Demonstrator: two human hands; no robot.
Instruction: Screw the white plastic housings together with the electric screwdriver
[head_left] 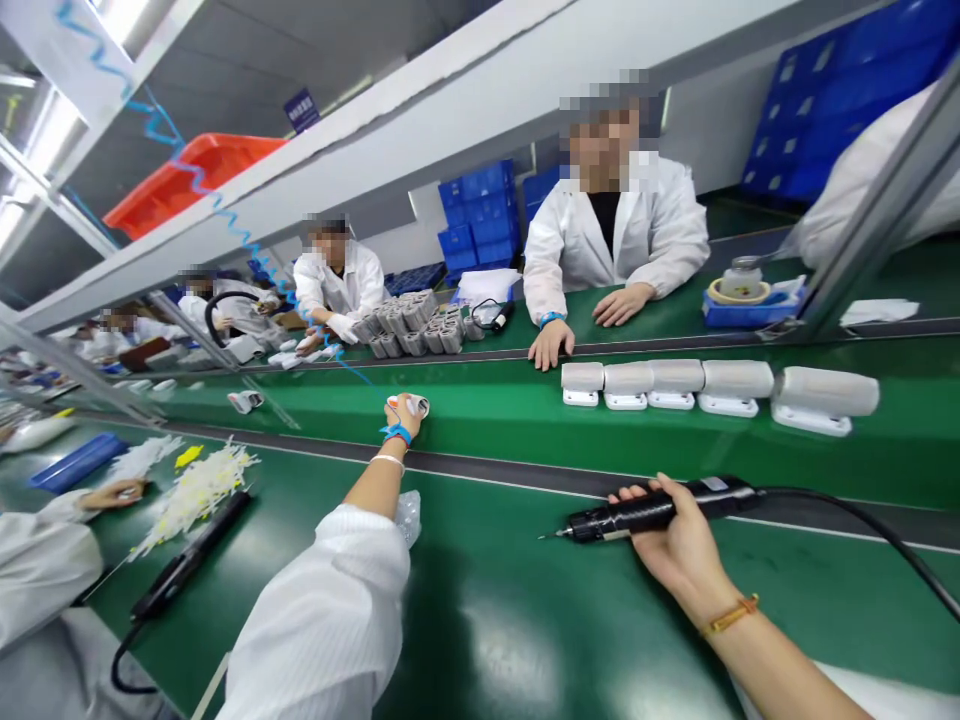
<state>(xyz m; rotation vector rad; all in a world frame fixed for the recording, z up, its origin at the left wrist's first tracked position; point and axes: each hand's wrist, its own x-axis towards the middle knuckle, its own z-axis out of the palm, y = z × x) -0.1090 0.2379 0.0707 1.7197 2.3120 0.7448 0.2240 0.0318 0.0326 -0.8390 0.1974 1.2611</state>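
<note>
From the head-worn camera, a tilted view looks across a green worktable (480,610) to a green conveyor belt (495,425) in a busy workshop. The person's left arm, in a white sleeve, stretches forward from the bottom. The left hand (403,410), with a blue band at the wrist, is closed around a small white device (423,406) with a touch of orange, over the near side of the belt.

At the right, the right hand (686,545) holds a black electric screwdriver (626,517), the tool lying across the palm with the thumb over it. Its thin bit points left, and a black cable (847,503) runs off to the right.

On the belt beyond the right hand, five grey-and-white units (678,376) stand in a row. Another white unit (246,401) lies on the belt to the left. A clear plastic bag (409,517) sits beside the left forearm.

On the table's left are a pile of white and yellow strips (199,490), a second screwdriver (191,560) and a co-worker's hand (116,495).

Across the belt, a co-worker in a white coat (615,240) rests both hands near its edge; farther left stand stacked grey parts (416,325).
</note>
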